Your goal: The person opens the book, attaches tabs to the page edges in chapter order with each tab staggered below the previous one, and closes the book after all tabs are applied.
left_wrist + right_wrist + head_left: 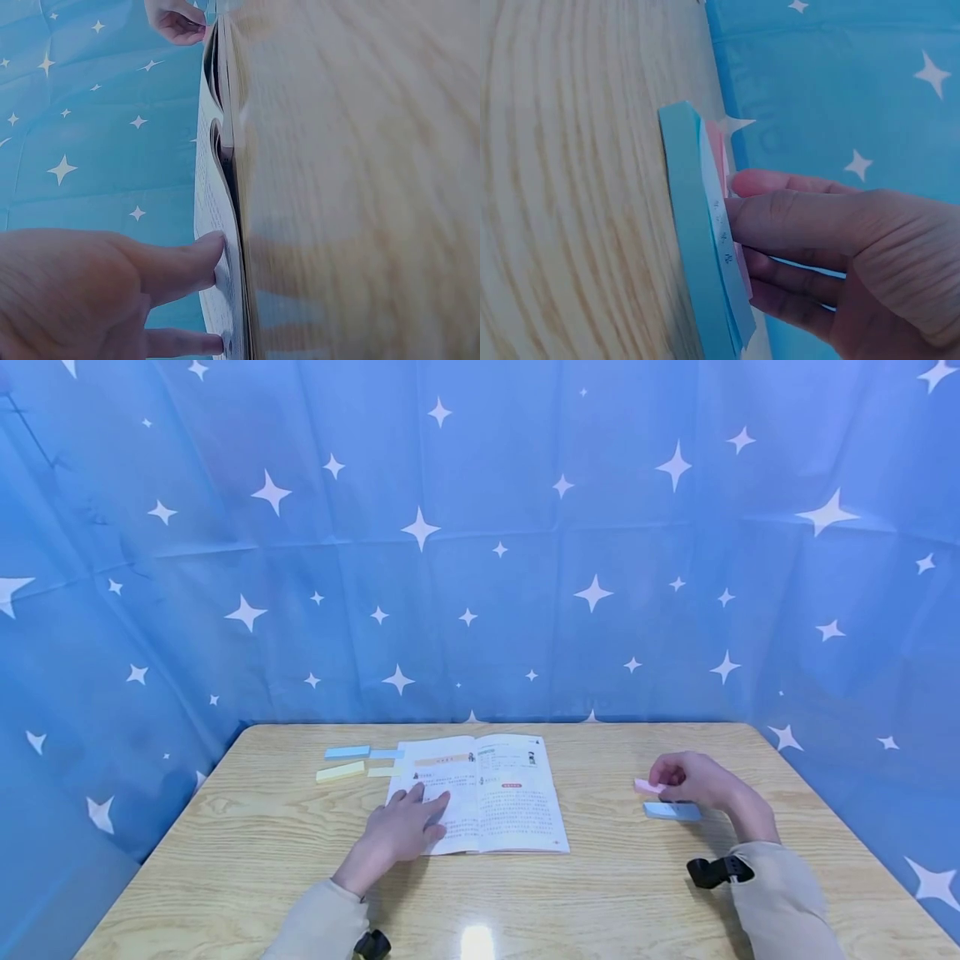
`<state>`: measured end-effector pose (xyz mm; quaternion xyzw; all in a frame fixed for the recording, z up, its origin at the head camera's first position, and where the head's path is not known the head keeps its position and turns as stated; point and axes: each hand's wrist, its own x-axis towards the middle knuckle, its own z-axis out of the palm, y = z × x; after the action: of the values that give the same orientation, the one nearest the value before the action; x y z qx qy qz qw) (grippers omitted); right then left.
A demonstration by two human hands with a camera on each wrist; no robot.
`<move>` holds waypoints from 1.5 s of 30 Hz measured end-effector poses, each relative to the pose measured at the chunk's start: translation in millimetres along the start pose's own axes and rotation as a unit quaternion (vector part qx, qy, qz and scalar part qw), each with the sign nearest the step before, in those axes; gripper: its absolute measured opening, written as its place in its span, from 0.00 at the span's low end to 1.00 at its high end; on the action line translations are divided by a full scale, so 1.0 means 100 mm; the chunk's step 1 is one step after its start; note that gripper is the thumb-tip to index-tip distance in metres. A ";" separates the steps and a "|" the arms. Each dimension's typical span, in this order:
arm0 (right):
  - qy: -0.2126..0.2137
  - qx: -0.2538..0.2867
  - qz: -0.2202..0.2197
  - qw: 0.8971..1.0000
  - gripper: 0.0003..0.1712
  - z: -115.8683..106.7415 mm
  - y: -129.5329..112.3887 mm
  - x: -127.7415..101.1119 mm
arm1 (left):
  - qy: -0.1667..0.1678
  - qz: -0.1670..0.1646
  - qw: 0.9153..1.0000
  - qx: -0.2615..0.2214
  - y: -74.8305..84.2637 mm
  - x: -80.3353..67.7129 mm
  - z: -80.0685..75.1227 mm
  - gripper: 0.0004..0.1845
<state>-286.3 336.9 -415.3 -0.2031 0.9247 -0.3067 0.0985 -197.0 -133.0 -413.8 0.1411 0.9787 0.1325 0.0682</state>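
left hand (403, 827), fingers extended and gripping nothing, rests on the left page of the book (517, 827). right hand (697, 779), at the book's 3 o'clock, pinches the pink pad (644, 787) between thumb and fingers; blue pad (667, 811) just beside, between 4 and 5 o'clock. yellow pad (340, 772) lies near the book, between 9 and 10 o'clock.

Open printed book (504, 797) flat, left of small pink pad (644, 786)
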 end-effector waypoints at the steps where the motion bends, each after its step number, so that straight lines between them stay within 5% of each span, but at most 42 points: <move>1: 0.001 -0.001 0.001 1.000 0.07 0.01 0.01 0.00 | 0.003 0.001 1.000 0.000 0.00 0.01 0.01 0.26; 14: 0.006 -0.006 0.004 1.000 0.07 0.03 0.03 0.02 | 0.050 0.005 0.999 -0.014 -0.01 0.04 0.02 0.22; 24: 0.024 -0.018 0.005 1.000 0.06 -0.01 -0.10 0.01 | 0.176 0.021 0.983 -0.041 -0.02 0.11 0.01 0.17; 32: 0.056 -0.047 -0.054 0.996 0.08 -0.06 -0.28 0.05 | 0.234 0.001 0.968 -0.087 0.03 0.12 -0.09 0.16; 45: 0.093 -0.068 -0.157 0.981 0.08 -0.07 -0.77 0.11 | 0.254 0.025 0.960 -0.119 0.18 0.15 -0.23 0.16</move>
<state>-273.7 280.0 -363.1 -0.3222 0.9051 -0.2726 -0.0514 -209.9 -117.1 -388.2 0.1180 0.9372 0.2812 -0.1694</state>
